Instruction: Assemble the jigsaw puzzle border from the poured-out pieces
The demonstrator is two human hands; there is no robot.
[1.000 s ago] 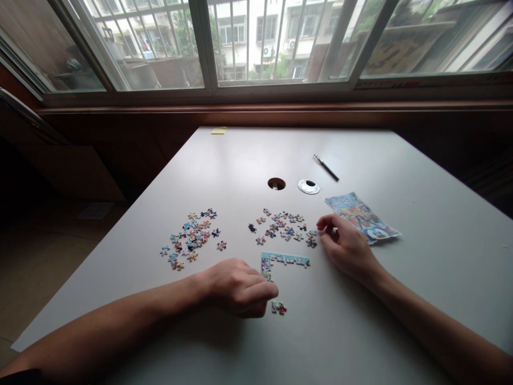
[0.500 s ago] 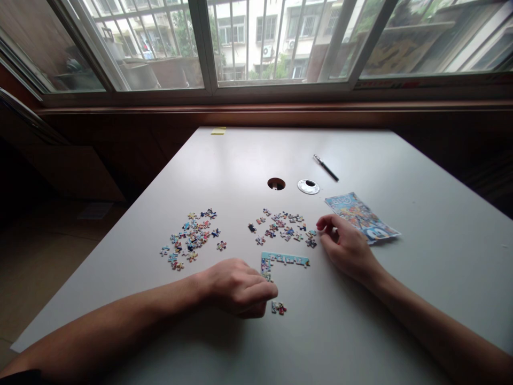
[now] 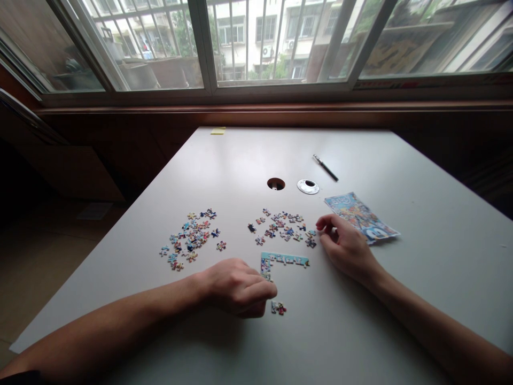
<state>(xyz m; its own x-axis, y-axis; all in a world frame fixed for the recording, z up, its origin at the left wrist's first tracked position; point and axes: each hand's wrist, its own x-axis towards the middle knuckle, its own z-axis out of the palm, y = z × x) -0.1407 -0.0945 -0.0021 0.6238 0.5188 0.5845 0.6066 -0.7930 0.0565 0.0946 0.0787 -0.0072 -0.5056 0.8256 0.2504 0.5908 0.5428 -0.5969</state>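
My left hand (image 3: 242,289) is closed, thumb and fingers pressed together, beside the lower end of an L-shaped strip of joined puzzle pieces (image 3: 286,259). Whatever its fingertips hold, if anything, is hidden. Just right of and below those fingers lies a small cluster of puzzle pieces (image 3: 278,308). My right hand (image 3: 347,246) rests on the table with loosely curled fingers, a gap showing between thumb and forefinger and nothing in it. Its fingertips are near the right edge of a pile of loose puzzle pieces (image 3: 280,227). Partly under this hand is a colourful picture sheet (image 3: 355,211).
Another heap of loose puzzle pieces (image 3: 192,238) lies on the left of the white table (image 3: 224,166). Farther back are a round cable hole (image 3: 276,184), a silvery ring cover (image 3: 308,186) and a pen (image 3: 325,168). Yellow tape (image 3: 218,131) marks the far edge, below the window.
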